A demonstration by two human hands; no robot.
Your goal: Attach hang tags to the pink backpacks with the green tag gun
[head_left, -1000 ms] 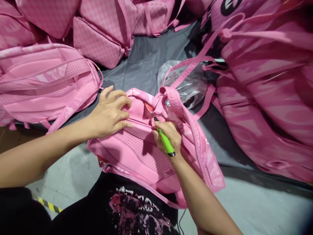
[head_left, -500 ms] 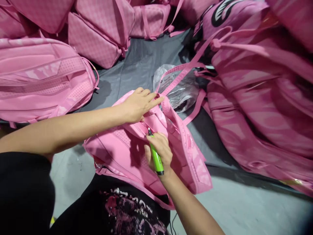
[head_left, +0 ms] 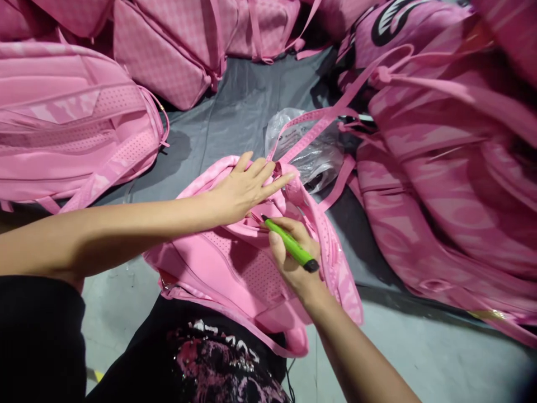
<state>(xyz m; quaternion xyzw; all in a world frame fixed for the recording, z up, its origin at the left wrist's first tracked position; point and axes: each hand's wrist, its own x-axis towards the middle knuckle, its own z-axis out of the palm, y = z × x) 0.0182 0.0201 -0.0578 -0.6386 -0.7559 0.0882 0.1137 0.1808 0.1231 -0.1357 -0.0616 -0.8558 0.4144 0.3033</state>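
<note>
A pink backpack (head_left: 235, 268) lies back-side up in front of me, partly over my lap. My left hand (head_left: 243, 187) lies flat on its upper part, fingers spread and pointing right toward the top handle. My right hand (head_left: 293, 257) grips a green pen-shaped tool (head_left: 289, 245) with a dark tip. The tip touches the backpack's seam just below my left hand's fingers. One pink shoulder strap (head_left: 331, 246) curls along the right side of the bag.
Several more pink backpacks surround me: one at the left (head_left: 79, 123), checkered ones at the back (head_left: 168, 56), a glossy heap at the right (head_left: 453, 168). A crumpled clear plastic bag (head_left: 310, 151) lies on the grey sheet (head_left: 239, 117). Grey floor (head_left: 419, 352) shows at lower right.
My left hand slid from the bag's left side to its top near the handle and flattened. My right hand turned the green tool so its tip points up-left at the seam.
</note>
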